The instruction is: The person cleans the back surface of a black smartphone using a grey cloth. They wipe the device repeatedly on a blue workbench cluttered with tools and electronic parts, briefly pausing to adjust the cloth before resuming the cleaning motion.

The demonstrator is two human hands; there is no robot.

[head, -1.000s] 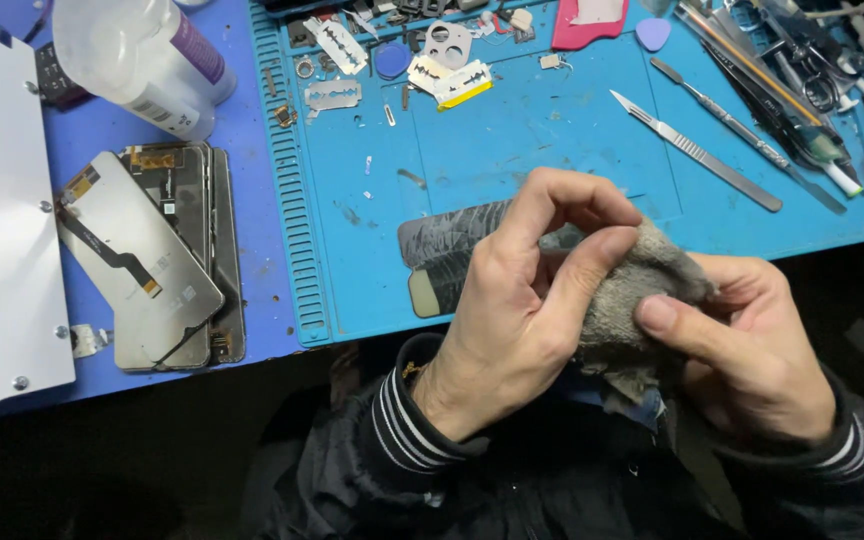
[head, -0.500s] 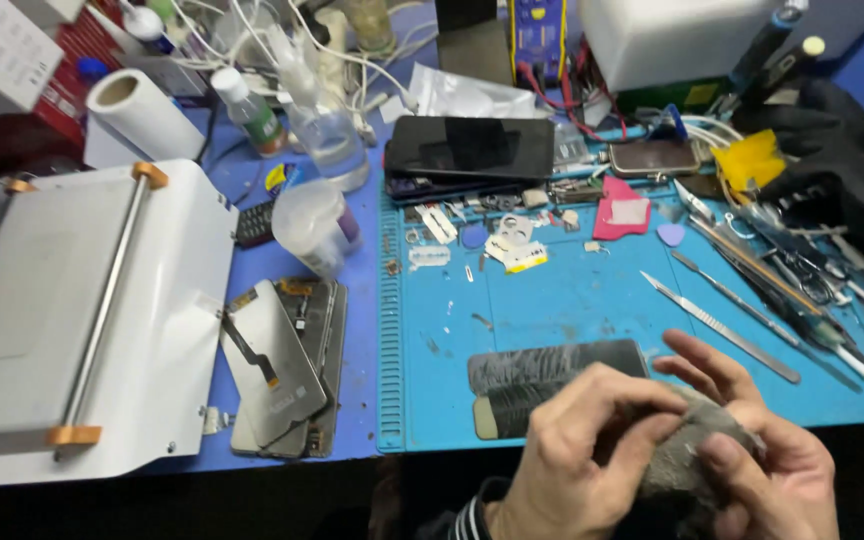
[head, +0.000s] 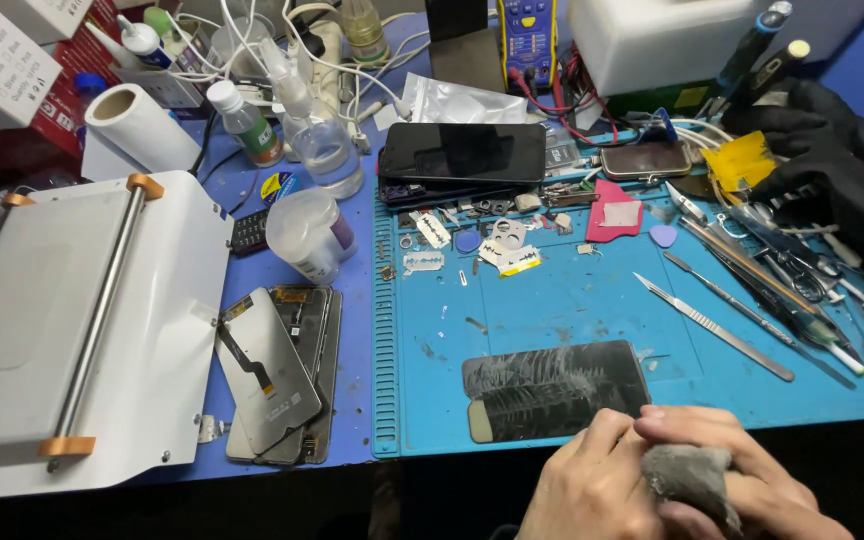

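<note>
At the bottom edge of the view the left hand [head: 597, 480] and right hand [head: 742, 490] are pressed together, both curled closed around a wad of grey cloth [head: 690, 475] that shows between the fingers. Just beyond the hands, touching nothing but the blue mat [head: 572, 300], lies a dark glass panel [head: 555, 388] smeared with whitish streaks; its long axis runs left to right, tilted slightly up at its right end. The panel sits ahead and a little left of the cloth, so the left hand is the nearer one, though the right is hardly farther. Right of the panel, well apart, a scalpel [head: 712, 325] and a row of thin tools lie slanted on the mat. Beyond the panel are loose small parts and razor blades, then a dark phone [head: 462, 152] lying face up. Left of the panel, off the mat on the desk [head: 352, 290], a stack of phone screens [head: 277, 372] rests beside a white flat machine [head: 72, 330]; a plastic cup [head: 304, 233] stands just beyond that stack. Bottles, cables and a paper roll crowd the far side of the desk.
</note>
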